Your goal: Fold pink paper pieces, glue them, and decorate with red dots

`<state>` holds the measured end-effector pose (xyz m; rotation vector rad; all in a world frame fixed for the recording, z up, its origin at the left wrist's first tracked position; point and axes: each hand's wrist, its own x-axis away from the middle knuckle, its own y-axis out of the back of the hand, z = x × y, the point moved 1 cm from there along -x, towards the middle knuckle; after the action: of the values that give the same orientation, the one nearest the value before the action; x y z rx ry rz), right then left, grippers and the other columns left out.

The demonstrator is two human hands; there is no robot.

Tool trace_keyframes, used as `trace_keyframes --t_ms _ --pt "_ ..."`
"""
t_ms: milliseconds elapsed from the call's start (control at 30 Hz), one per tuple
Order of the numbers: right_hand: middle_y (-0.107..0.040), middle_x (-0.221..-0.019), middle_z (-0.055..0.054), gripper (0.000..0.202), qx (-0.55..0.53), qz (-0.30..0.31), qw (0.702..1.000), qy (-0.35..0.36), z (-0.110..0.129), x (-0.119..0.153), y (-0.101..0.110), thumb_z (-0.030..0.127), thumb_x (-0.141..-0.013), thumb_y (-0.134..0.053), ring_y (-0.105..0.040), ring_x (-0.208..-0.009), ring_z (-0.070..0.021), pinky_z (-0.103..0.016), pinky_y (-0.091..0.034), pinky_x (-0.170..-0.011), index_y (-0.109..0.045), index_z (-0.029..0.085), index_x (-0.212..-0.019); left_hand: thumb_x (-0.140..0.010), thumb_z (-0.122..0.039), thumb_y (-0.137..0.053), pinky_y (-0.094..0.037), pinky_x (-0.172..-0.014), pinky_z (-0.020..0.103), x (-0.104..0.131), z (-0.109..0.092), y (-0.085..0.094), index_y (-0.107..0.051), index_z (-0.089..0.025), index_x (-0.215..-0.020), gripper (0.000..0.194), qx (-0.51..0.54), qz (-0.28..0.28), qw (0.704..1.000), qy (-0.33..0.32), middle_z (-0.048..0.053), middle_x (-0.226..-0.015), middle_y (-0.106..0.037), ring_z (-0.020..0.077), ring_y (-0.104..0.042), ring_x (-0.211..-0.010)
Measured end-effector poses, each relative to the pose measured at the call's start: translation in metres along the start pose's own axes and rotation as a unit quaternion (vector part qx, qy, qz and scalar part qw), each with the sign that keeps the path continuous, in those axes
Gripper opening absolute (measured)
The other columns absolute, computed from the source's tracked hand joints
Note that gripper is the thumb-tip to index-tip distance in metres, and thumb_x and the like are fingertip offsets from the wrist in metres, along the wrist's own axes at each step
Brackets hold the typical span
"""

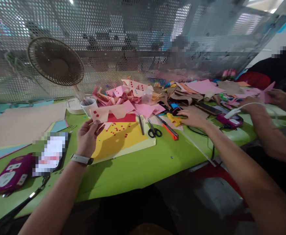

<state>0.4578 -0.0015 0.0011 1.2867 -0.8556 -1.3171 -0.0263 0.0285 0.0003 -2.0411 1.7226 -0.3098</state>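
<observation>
My left hand (87, 135), with a watch on its wrist, holds up a pale peach paper cut-out (111, 113) marked with red diamonds, pinched at its left end. Below it on the table lies a yellow sheet (133, 140) strewn with small red paper bits. A red paper strip (123, 117) shows behind the cut-out. My right hand (192, 118) reaches over the table with fingers stretched out, right beside a yellow plastic tool (174, 119) whose kind I cannot make out. Black-handled scissors (154, 131), an orange utility knife (171, 131) and a slim grey tool (141, 125) lie between my hands.
Behind is a heap of pink paper scraps (116, 94). A fan (56, 62) and a white cup (89, 104) stand at left. Phone (51, 151) and purple power bank (10, 174) lie near left. At right, another person's hands (253, 104) handle pink paper; cables trail nearby.
</observation>
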Motion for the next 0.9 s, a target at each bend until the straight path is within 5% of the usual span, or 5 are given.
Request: trace_keyframes --t_ms 133,267,367,600,900 --pt "-0.074 -0.100 -0.008 0.028 -0.066 -0.062 0.995 -0.035 0.064 -0.012 0.005 0.032 -0.087 -0.050 -0.067 -0.087 -0.0220 -0.031 -0.050 -0.076 -0.072 0.020 -0.098 -0.059 -0.024 -0.084 -0.059 -0.076 0.025 -0.002 -0.001 0.002 -0.069 -0.019 -0.084 0.030 0.004 0.005 1.000 -0.012 0.000 -0.081 -0.073 0.0126 -0.071 -0.074" --pt "-0.074 -0.091 -0.007 0.029 -0.055 0.016 0.998 -0.007 0.150 -0.033 -0.015 0.043 -0.089 -0.052 -0.066 -0.079 -0.0198 -0.027 -0.044 -0.069 -0.070 0.020 -0.089 -0.060 -0.025 -0.084 -0.058 -0.075 0.025 -0.005 -0.001 0.006 -0.069 -0.021 -0.084 0.028 0.009 0.002 0.999 -0.034 -0.001 -0.082 -0.073 0.0131 -0.071 -0.076" --pt "-0.073 -0.083 -0.010 0.042 -0.004 0.060 0.997 -0.041 0.187 -0.049 -0.036 0.058 -0.088 -0.051 -0.066 -0.078 -0.0221 -0.027 -0.041 -0.065 -0.068 0.019 -0.085 -0.061 -0.026 -0.084 -0.058 -0.076 0.025 -0.007 -0.001 0.008 -0.068 -0.020 -0.084 0.029 0.012 0.002 0.999 -0.038 0.000 -0.082 -0.072 0.0133 -0.071 -0.076" --pt "-0.073 -0.082 -0.010 0.016 -0.004 0.042 0.994 -0.097 0.192 -0.064 -0.061 0.034 -0.082 -0.058 -0.067 -0.083 -0.0241 -0.028 -0.040 -0.065 -0.063 0.019 -0.079 -0.063 -0.026 -0.083 -0.058 -0.081 0.031 -0.010 0.002 0.010 -0.066 -0.019 -0.085 0.028 0.029 0.006 0.999 -0.031 0.002 -0.084 -0.072 0.0143 -0.071 -0.078" --pt "-0.073 -0.080 -0.005 0.033 -0.119 -0.033 0.992 -0.040 0.175 -0.054 -0.025 0.031 -0.082 -0.064 -0.068 -0.073 -0.0209 -0.028 -0.046 -0.063 -0.061 0.019 -0.113 -0.069 -0.025 -0.080 -0.057 -0.085 0.034 -0.008 0.002 0.009 -0.065 -0.019 -0.087 0.024 0.033 0.020 0.999 -0.028 0.002 -0.085 -0.070 0.0145 -0.071 -0.079"
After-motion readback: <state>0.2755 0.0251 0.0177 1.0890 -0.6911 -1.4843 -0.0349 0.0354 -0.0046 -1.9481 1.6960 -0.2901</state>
